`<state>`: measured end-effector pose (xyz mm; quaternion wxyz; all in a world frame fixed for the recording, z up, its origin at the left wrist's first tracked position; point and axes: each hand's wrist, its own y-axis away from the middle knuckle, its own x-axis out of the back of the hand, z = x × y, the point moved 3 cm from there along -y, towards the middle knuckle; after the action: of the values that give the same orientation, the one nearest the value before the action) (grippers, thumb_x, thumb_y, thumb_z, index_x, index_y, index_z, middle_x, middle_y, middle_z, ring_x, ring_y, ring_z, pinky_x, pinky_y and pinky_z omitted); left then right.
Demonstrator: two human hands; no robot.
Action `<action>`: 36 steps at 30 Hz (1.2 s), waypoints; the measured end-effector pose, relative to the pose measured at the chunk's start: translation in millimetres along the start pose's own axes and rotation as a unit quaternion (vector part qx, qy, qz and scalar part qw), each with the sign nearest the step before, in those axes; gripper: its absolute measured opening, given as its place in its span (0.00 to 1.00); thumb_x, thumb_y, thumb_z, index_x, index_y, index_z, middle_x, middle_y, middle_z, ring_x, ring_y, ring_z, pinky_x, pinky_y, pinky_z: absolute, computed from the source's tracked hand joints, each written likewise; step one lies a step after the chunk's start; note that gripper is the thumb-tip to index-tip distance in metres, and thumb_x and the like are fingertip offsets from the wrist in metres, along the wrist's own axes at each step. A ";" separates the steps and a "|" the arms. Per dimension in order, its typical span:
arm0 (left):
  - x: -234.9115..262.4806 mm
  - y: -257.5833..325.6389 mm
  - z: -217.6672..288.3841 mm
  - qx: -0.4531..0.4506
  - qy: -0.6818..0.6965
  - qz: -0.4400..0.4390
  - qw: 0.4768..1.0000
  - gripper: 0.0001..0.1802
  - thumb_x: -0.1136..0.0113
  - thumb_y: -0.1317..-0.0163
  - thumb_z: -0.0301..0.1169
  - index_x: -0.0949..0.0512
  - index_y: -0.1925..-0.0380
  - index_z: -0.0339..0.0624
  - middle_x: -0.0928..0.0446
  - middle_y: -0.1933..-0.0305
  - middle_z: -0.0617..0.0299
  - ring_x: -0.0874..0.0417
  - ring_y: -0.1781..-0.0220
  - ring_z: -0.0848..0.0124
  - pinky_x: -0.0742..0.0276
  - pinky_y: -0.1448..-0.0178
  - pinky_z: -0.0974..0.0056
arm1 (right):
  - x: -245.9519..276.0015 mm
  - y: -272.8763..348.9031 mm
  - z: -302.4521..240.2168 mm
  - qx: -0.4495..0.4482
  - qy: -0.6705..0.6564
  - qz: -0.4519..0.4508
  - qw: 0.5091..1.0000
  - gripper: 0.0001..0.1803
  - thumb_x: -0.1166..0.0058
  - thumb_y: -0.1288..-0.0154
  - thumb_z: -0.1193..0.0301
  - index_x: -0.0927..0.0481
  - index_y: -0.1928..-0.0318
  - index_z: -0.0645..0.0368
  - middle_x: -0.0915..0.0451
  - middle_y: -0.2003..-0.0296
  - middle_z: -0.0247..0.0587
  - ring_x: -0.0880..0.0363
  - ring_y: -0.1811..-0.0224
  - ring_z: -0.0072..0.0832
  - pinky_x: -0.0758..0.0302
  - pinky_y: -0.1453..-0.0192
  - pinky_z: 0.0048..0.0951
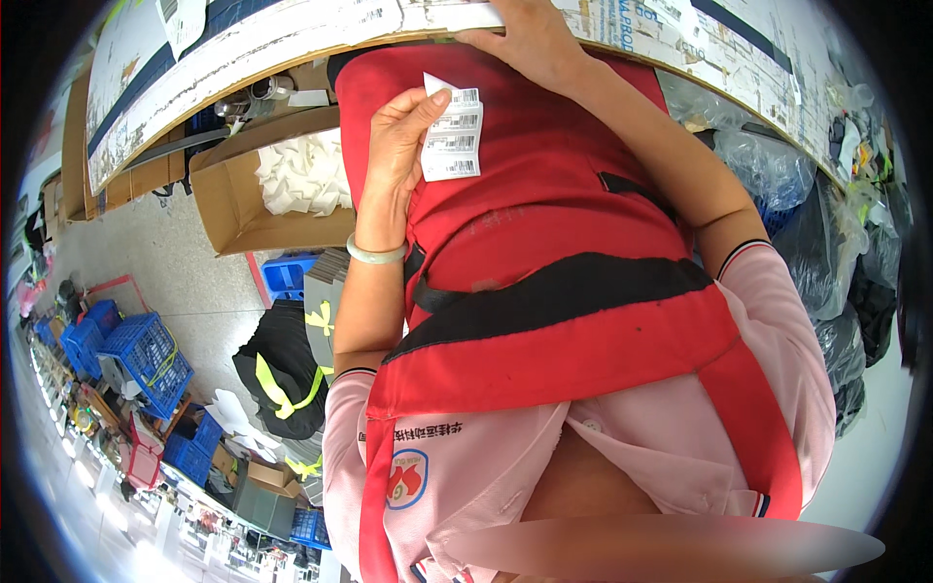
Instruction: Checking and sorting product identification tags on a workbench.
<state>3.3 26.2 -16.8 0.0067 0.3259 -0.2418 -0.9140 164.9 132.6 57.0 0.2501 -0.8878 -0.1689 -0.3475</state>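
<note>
- Red apron (544,214)
- Left hand (397,136) pinching a white label strip (454,146) in front of it
- Right hand (539,41) at the worktable (243,66) edge, fingers cropped, cannot tell its grip
- Open carton (222,201) of white pieces (303,173), left
- Blue crates (146,355), farther

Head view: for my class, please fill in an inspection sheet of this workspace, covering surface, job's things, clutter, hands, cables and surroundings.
Surface: white worktop, scuffed, with dark strips across it.
Job's things: strip of white labels with printed bars, held in front of the red apron.
Clutter: open carton of white pieces at left; clear plastic bags at right.
Hands: left hand pinches the labels; right hand rests at the worktop's edge, fingers partly out of view.
Cables: nothing seen.
Surroundings: blue crates and grey floor at left.
</note>
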 end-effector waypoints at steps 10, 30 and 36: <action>0.8 -0.9 -0.6 0.001 0.017 -0.001 1.000 0.06 0.36 0.41 0.25 0.19 0.65 0.34 0.17 0.68 0.58 0.17 0.70 0.75 0.20 0.66 0.72 | 17.5 2.0 4.9 -0.018 -0.015 -0.027 0.999 0.37 0.35 0.50 0.72 0.34 0.38 0.56 0.24 0.55 0.48 0.28 0.51 0.46 0.31 0.44 0.40; -1.4 -0.9 1.2 -0.003 0.003 0.004 1.000 0.06 0.37 0.40 0.26 0.19 0.66 0.35 0.18 0.69 0.58 0.17 0.70 0.74 0.19 0.65 0.70 | 34.2 12.4 16.0 -0.052 -0.015 -0.073 0.996 0.36 0.38 0.48 0.73 0.35 0.37 0.55 0.25 0.53 0.50 0.28 0.49 0.46 0.32 0.43 0.40; -0.8 -1.0 0.8 0.004 0.005 0.001 1.000 0.06 0.36 0.40 0.26 0.19 0.66 0.34 0.18 0.68 0.57 0.17 0.70 0.73 0.19 0.65 0.70 | 32.4 13.7 25.6 -0.015 -0.031 -0.059 0.998 0.35 0.37 0.48 0.72 0.33 0.38 0.56 0.24 0.52 0.49 0.28 0.49 0.45 0.32 0.42 0.39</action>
<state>3.6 27.5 -16.2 0.0076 0.3301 -0.2455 -0.9115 207.7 139.9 59.1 0.2103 -0.8904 -0.2231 -0.3363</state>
